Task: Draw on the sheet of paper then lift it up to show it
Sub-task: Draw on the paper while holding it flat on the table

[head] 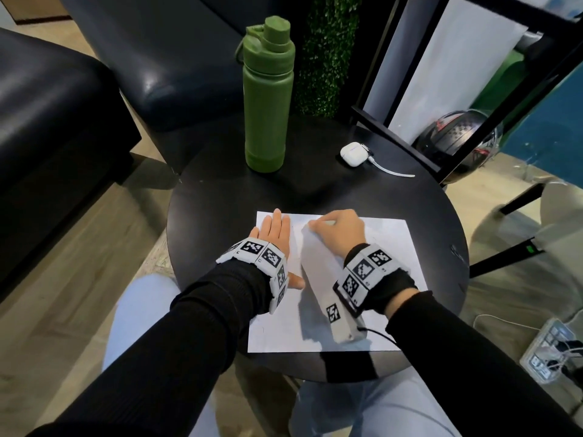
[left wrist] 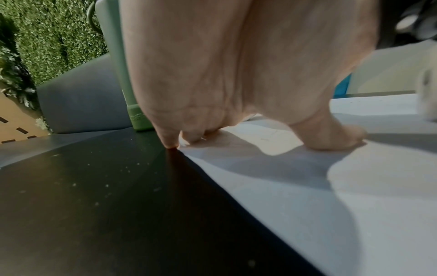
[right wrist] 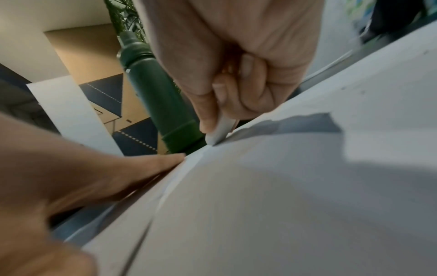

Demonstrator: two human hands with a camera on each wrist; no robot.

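A white sheet of paper (head: 388,247) lies flat on the round black table (head: 220,197). My left hand (head: 273,230) rests flat on the sheet's left edge, fingers straight, thumb spread onto the paper (left wrist: 335,138). My right hand (head: 339,230) grips a white pen (right wrist: 221,130) with curled fingers near the sheet's far edge. The pen's tip touches the paper (right wrist: 283,186). In the right wrist view a faint curved line runs across the sheet; the left hand (right wrist: 71,179) shows at the lower left.
A tall green bottle (head: 268,93) stands at the back of the table. A white earbud case (head: 353,152) with a cable lies at the back right. Dark sofas stand to the left and behind, a black frame and a helmet to the right.
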